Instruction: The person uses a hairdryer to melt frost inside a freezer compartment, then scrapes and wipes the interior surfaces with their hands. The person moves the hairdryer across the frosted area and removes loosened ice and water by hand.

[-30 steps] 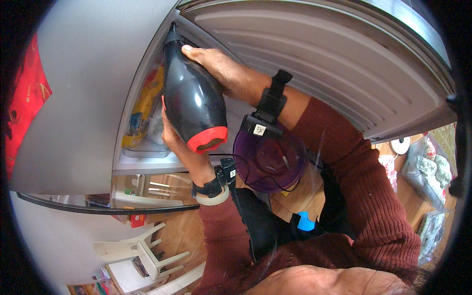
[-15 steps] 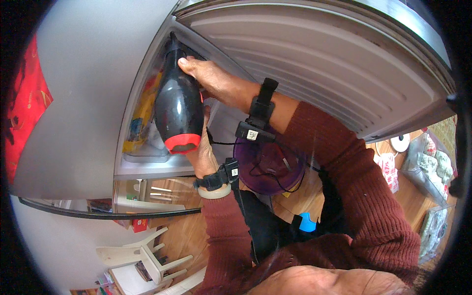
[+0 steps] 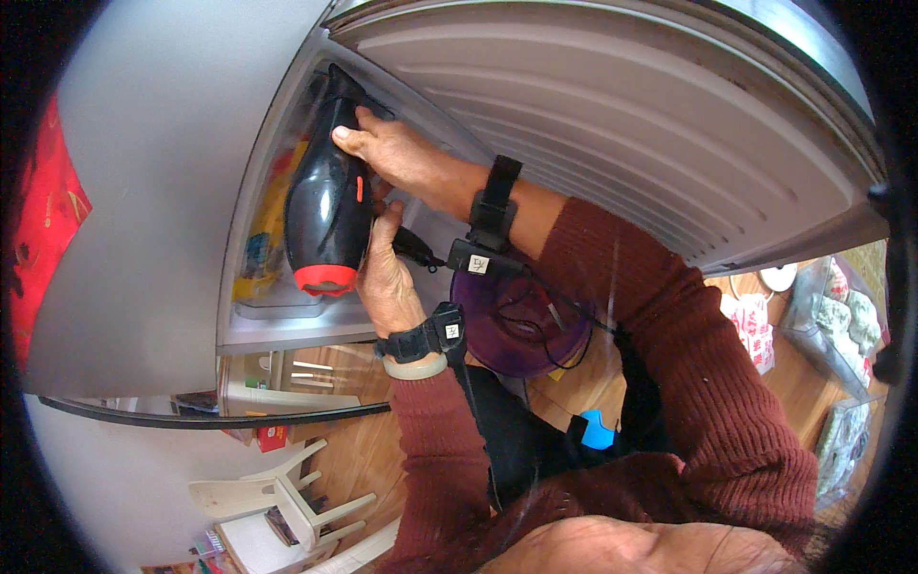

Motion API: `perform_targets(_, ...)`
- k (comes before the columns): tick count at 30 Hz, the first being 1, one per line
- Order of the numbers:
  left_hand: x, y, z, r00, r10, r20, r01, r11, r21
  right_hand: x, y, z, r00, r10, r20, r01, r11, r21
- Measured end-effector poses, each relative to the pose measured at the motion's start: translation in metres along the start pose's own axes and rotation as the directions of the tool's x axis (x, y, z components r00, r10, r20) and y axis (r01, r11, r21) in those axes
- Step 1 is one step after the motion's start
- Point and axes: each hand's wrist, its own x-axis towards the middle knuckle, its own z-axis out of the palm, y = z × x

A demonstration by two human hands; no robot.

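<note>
A black hair dryer [image 3: 327,215] with a red rim at its rear end is held inside the open freezer compartment [image 3: 287,337]. Its narrow nozzle end points to the back, toward the top of the compartment. My right hand [image 3: 394,153] grips the dryer near the nozzle, its thumb on top. My left hand [image 3: 390,287] holds it lower down, beside the handle, with most fingers hidden behind the body. The handle's lower end and cord show to the right of my left hand. Yellow packaging [image 3: 256,273] lies in the compartment, left of the dryer.
The freezer door [image 3: 612,124] stands swung out to the right. Below it a purple basin [image 3: 478,335] sits on the wooden floor, cord crossing it. White chairs [image 3: 296,502] stand at lower left; clear bins [image 3: 841,316] with bags are at right.
The hair dryer has shifted slightly left and rolled, so a red switch on its side now shows. Both hands moved left with it, and the handle end came into view.
</note>
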Motion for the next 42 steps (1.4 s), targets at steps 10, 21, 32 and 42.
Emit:
perform_targets(10, 0.003, -0.01, -0.004, 0.998, -0.005, 0.06, 0.006, 1.0, -0.019, 0.001, 0.011, -0.001, 0.997, -0.077, -0.024, 0.075, 0.996, -0.054)
perform_targets(21, 0.002, -0.022, -0.013, 0.993, -0.121, -0.011, 0.121, 0.993, 0.006, -0.003, 0.019, -0.004, 1.0, -0.01, -0.004, 0.01, 0.998, -0.069)
perform_targets(32, -0.006, -0.036, -0.022, 0.994, -0.103, 0.028, 0.102, 0.994, 0.042, -0.004, 0.037, -0.003, 0.989, 0.097, -0.115, -0.089, 0.993, 0.078)
perform_targets(42, -0.009, -0.028, -0.031, 0.984, -0.179, -0.01, 0.179, 0.983, 0.046, -0.012, 0.027, 0.002, 0.999, 0.046, -0.013, -0.044, 0.993, 0.113)
